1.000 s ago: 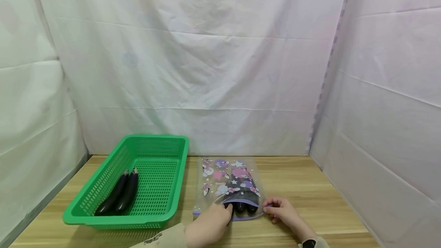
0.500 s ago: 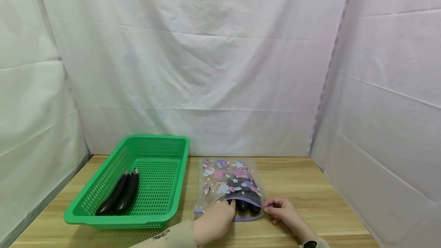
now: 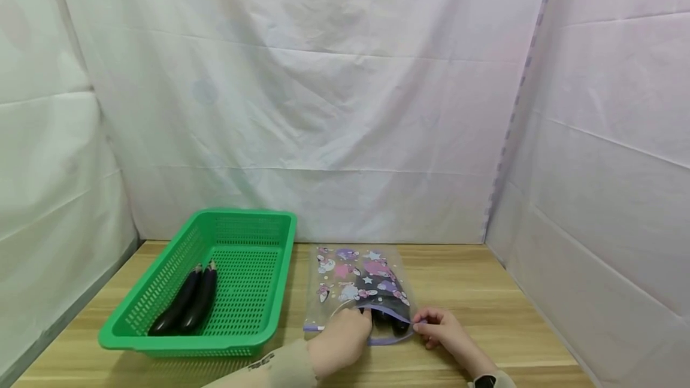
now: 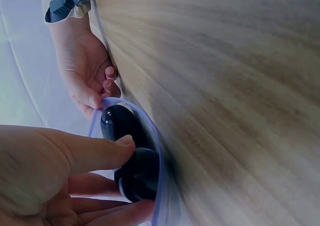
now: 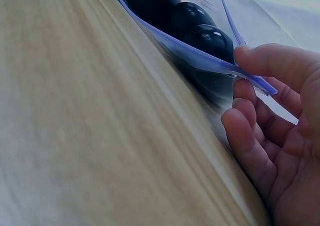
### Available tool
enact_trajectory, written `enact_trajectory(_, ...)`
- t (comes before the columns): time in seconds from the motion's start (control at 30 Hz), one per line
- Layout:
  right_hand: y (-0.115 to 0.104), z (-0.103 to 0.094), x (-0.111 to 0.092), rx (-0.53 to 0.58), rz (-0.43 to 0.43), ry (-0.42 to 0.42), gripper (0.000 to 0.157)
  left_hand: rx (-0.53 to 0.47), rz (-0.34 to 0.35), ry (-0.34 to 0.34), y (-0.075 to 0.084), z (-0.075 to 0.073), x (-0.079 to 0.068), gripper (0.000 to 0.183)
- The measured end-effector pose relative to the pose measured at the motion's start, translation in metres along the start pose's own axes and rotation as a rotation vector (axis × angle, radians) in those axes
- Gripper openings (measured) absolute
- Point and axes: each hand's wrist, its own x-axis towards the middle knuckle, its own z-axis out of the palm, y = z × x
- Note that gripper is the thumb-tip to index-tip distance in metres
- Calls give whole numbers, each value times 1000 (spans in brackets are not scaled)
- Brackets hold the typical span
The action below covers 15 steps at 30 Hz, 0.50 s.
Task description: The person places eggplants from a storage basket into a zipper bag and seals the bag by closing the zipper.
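Observation:
A clear zip bag [image 3: 334,298] with pink and purple prints lies flat on the table, its purple-edged mouth open toward me. Several dark eggplants [image 4: 120,123] are inside, their rounded ends showing at the mouth in both wrist views. My left hand [image 3: 342,340] reaches into the mouth and holds one eggplant [image 4: 142,171] by its end, thumb on top and fingers below. At the mouth's right corner, my right hand [image 3: 442,333] pinches the purple zip strip [image 5: 257,81] between thumb and index finger. The bag's print partly hides the eggplants' far ends.
A green plastic basket [image 3: 278,292] stands on the left of the wooden table [image 3: 458,274]. Two eggplants [image 3: 200,304] lie side by side in its left part. White cloth [image 3: 323,106] hangs behind the table and along both sides.
My left hand has moved slightly forward and right, and the eggplant under it has slid deeper into the bag. My right hand keeps its pinch on the corner, almost unmoved.

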Motion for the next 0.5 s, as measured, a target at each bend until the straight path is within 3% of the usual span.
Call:
enact_trajectory(0.3, -3, 1, -1, 8, -7, 5, 21, -17, -35, -21, -2, 6, 3, 36)
enact_trajectory(0.5, -1, 1, -2, -15, -2, 15, 20, -27, -39, -52, -2, 5, 2, 52)
